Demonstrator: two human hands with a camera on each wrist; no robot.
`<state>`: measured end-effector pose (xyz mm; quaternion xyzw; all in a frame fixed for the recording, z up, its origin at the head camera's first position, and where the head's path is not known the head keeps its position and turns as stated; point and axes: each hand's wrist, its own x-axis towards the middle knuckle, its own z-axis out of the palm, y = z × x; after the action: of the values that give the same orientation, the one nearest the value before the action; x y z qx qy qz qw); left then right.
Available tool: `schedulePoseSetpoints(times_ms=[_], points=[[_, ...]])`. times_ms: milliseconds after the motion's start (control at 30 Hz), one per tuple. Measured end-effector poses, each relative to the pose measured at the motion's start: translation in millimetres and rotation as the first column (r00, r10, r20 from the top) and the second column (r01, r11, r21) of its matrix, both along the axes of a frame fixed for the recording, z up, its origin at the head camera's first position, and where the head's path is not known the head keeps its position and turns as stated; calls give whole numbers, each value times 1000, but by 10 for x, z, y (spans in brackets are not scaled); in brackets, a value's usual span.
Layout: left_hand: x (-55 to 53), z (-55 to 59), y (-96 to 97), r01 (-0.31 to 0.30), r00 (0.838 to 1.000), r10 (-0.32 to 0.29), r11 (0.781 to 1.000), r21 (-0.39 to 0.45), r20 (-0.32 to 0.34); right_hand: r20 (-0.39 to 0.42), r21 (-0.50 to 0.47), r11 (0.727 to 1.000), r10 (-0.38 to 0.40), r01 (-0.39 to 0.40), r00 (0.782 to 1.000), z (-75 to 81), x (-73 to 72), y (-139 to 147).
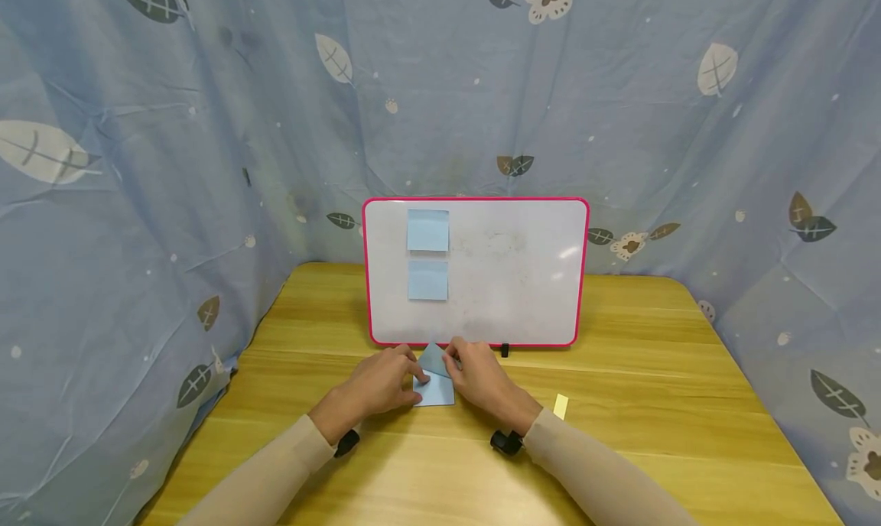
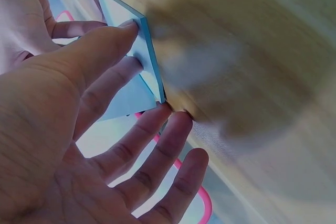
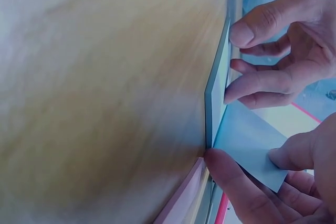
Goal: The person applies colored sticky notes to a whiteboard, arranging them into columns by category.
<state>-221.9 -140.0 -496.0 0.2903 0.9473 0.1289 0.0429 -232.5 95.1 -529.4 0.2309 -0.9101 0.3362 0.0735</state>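
Note:
A pad of light blue sticky notes (image 1: pixel 437 391) lies on the table before the whiteboard. Its top blue sticky note (image 1: pixel 433 358) is bent up and away from the pad, its free corner pointing toward the board. My right hand (image 1: pixel 482 373) pinches that lifted sheet between thumb and finger, as the right wrist view (image 3: pixel 252 135) confirms along the sheet. My left hand (image 1: pixel 381 381) presses the pad with thumb and index finger, while its other fingers extend beside the pad's edge in the left wrist view.
A pink-framed whiteboard (image 1: pixel 512 281) stands behind the hands, bearing an upper blue note (image 1: pixel 428 231) and a lower blue note (image 1: pixel 428 280). A yellow piece (image 1: pixel 560 405) lies beside the right forearm. Near the right fingers, a pinkish slab (image 3: pixel 181 198) shows. Patterned curtains (image 1: pixel 440 90) surround the table.

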Motion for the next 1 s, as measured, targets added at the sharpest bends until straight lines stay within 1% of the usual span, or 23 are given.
schedulePoseSetpoints(times_ms=[233, 600, 867, 1000], points=[[-3, -5, 3, -16, 1000, 16, 1000, 7, 7, -1, -9, 1000, -8, 8, 1000, 15, -6, 2], [15, -5, -4, -10, 1000, 10, 1000, 24, -9, -51, -22, 1000, -15, 14, 999, 42, -23, 18], [20, 3, -8, -4, 1000, 5, 1000, 29, -9, -71, -33, 999, -28, 26, 997, 78, -28, 27], [27, 10, -10, -10, 1000, 10, 999, 34, 2, -83, -37, 999, -40, 37, 996, 84, -24, 30]])
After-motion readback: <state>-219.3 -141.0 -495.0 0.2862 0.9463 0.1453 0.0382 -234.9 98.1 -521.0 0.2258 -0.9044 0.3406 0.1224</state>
